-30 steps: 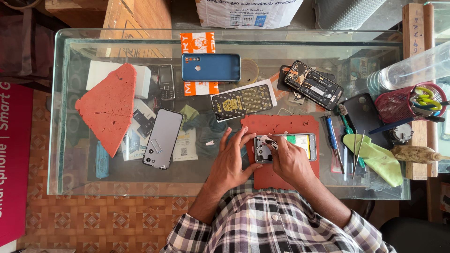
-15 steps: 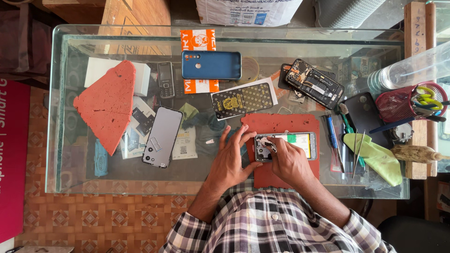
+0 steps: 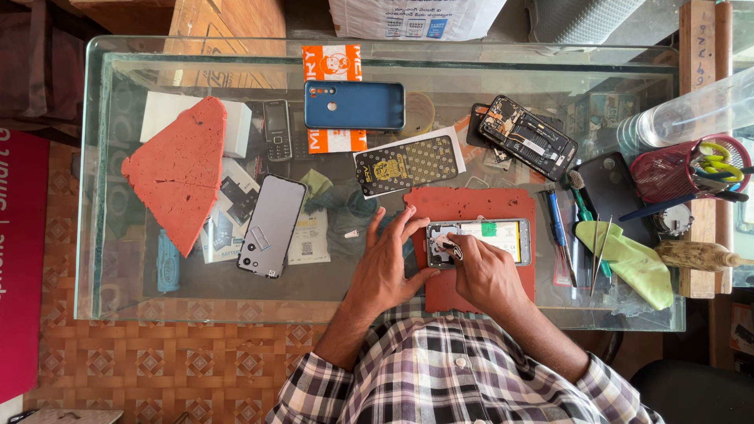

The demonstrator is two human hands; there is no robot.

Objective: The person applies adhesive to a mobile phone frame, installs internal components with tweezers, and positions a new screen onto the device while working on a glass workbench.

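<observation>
An opened phone (image 3: pixel 493 239) with its back off lies on a red mat (image 3: pixel 471 202) on the glass table. My left hand (image 3: pixel 386 265) rests flat beside the phone's left end. Its fingers are spread and the thumb touches the phone's lower left corner. My right hand (image 3: pixel 481 273) comes from below, its fingertips pinched together over the phone's left end on something small and dark. I cannot tell whether that is a part or a tool tip.
On the glass table (image 3: pixel 126 298) lie a red foam wedge (image 3: pixel 179 173), a grey phone (image 3: pixel 272 225), a blue phone back (image 3: pixel 354 104), another opened phone (image 3: pixel 528 137), and a patterned card (image 3: pixel 407 165). To the right are screwdrivers (image 3: pixel 558 228), tweezers, a green cloth (image 3: pixel 628 259) and a red tool basket (image 3: pixel 677 169).
Both hands stay at the phone's left end. The left fingers have shifted slightly; nothing else has moved.
</observation>
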